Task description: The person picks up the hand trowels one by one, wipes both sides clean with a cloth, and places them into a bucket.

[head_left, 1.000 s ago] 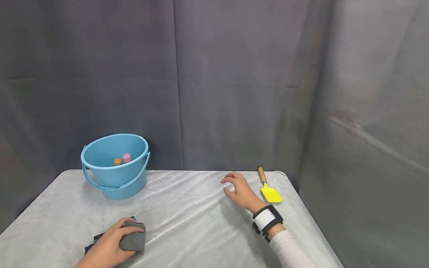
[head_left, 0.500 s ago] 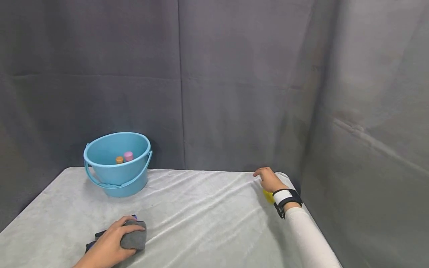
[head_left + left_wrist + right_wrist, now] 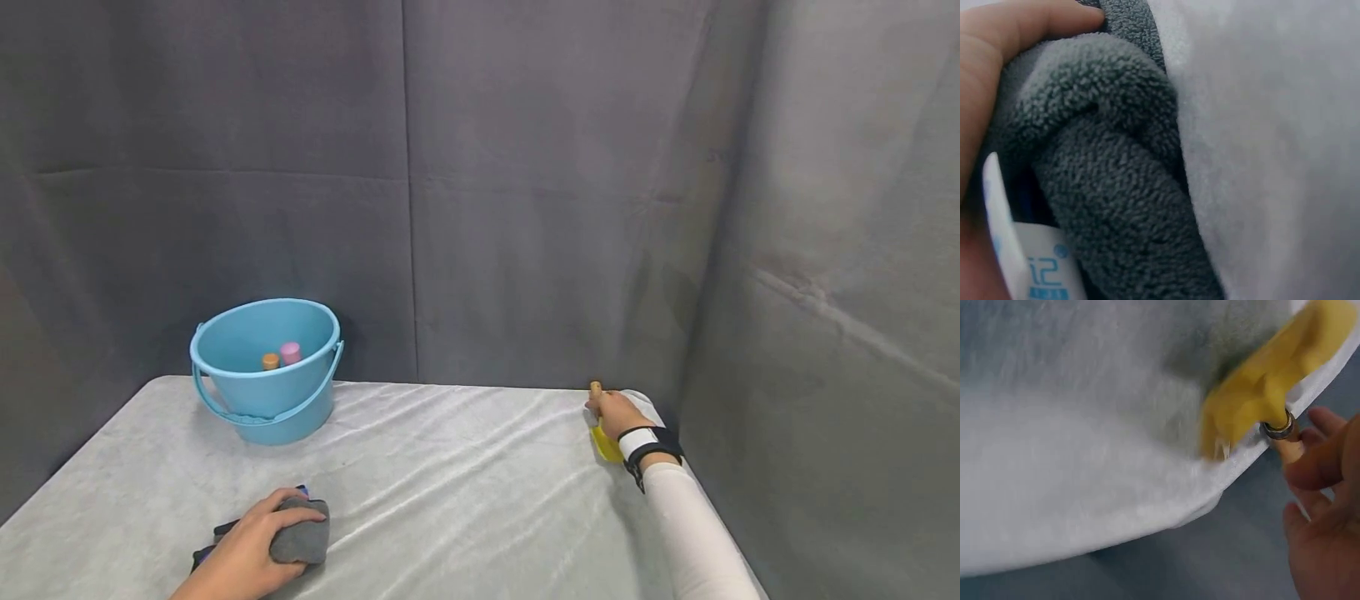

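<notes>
The right hand is at the far right corner of the table, its fingers curled round the wooden handle of a small yellow trowel. From the head view the handle end pokes out just beyond the knuckles, and the yellow blade shows on the near side of the hand, beside the wrist strap. In the right wrist view the trowel lies with its blade on the pale cloth right at the table edge, a metal collar joining blade to handle where the fingers close on it. The white sleeve runs back along the table's right edge. The left hand is at the near left of the table, fingers wrapped over a bunched grey cloth that it presses down on the surface; the left wrist view shows the fleecy grey cloth tight against the palm, with a white label bearing blue print tucked below it. A dark blue bit of something peeks out from under that hand. Well apart from both hands, at the far left of the table, stands a light blue bucket with its handle hanging down in front; inside it are an orange piece and a pink piece, side by side. Grey drapes hang behind and to the right.
</notes>
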A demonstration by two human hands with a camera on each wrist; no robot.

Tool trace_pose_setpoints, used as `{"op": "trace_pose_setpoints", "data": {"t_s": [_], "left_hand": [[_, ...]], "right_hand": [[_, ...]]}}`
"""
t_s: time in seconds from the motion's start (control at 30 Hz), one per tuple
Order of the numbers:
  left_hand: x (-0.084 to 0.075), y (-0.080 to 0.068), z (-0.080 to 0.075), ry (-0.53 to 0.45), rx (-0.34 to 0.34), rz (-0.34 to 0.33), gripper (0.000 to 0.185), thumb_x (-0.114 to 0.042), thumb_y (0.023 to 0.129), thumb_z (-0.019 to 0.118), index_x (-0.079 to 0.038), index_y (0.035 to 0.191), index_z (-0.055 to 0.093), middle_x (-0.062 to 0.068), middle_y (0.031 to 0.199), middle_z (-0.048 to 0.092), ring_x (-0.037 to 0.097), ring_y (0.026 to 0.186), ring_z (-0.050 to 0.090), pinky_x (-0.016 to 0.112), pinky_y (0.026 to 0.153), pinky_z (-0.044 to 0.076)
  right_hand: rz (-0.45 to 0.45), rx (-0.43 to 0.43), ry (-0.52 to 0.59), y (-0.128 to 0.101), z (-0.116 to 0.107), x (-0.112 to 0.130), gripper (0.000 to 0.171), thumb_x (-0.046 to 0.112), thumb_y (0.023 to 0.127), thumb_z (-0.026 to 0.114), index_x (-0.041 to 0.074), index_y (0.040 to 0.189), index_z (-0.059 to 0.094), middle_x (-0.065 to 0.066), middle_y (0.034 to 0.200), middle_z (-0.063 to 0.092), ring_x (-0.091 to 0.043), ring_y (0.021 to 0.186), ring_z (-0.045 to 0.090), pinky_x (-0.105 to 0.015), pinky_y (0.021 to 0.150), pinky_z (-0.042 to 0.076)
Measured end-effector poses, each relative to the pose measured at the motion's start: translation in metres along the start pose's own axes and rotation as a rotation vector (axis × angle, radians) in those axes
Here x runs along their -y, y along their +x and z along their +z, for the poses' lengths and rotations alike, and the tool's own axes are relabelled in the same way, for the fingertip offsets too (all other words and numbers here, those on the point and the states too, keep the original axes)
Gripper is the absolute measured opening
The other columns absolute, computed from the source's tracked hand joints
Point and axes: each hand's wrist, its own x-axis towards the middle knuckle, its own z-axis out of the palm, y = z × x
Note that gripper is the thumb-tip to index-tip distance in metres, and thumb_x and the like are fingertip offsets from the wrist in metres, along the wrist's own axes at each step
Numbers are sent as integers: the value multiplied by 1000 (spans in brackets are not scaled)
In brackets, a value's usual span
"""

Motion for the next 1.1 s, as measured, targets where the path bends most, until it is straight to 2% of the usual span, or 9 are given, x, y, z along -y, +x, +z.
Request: {"op": "trace_pose_setpoints", "data": {"t_s": [0.1,0.2,0.3,0.4,0.57,0.67,0.73,0.87,1.1], "left_hand": [[-1,-1,1,-7,4,-3,51,-22,71,91,-25,118,72,17,137,54,42,119,55,53,84,52],[-1,-1,1,-8,5,-1,51,-23,71,90,-25,119,72,17,136,54,42,119,55,53,84,52],[-2,-1,1,-2,1,-17,51,-22,70,90,-26,118,72,15,135,55,40,118,55,51,83,52],[-3,-2,2,9,-18,-50,54,-23,68,91,-28,119,72,12,136,55,35,117,56,49,81,53],[-4,-4,1,26,-62,-70,65,-30,66,95,-30,125,69,14,137,48,31,107,59,48,75,54],[-5,-5,0,49,-68,-86,68,-34,64,96,-31,126,67,18,134,43,29,96,60,46,72,54],[-5,-5,-1,70,-60,-97,67,-35,63,96,-31,124,68,17,130,44,28,94,60,47,71,54],[-3,-2,-1,77,-31,-94,56,-29,66,96,-28,115,69,17,126,50,30,100,62,50,75,56],[3,-1,-2,-2,21,-47,52,-16,65,95,-22,109,68,18,126,50,34,100,62,49,74,56]], "right_hand": [[32,-20,-56,-5,1,-5,33,-16,82,68,-4,112,76,-19,104,72,-37,103,64,-51,96,52],[4,-63,-82,-12,2,-14,30,-17,76,74,-3,101,79,-16,97,75,-33,93,65,-48,90,55],[0,-94,-51,-19,3,-25,25,-18,74,74,-1,91,81,-11,90,76,-27,82,64,-45,81,56],[39,-118,-8,-26,4,-36,24,-18,75,71,1,86,80,-10,87,75,-24,77,62,-46,77,55],[221,-100,171,-43,6,-46,20,-10,78,71,-2,95,78,-13,93,74,-25,80,64,-47,75,56],[287,-86,265,-53,9,-49,20,-5,78,72,-4,98,74,-13,91,72,-24,78,62,-43,72,54],[304,-90,302,-58,10,-49,21,-3,79,72,-6,99,72,-12,88,69,-24,77,59,-41,71,52],[314,-108,326,-66,12,-47,23,1,81,68,-9,102,69,-12,85,65,-24,75,57,-38,68,50],[305,-108,335,-76,17,-33,22,4,85,67,-8,104,69,-11,87,66,-22,76,56,-37,67,48]]}}
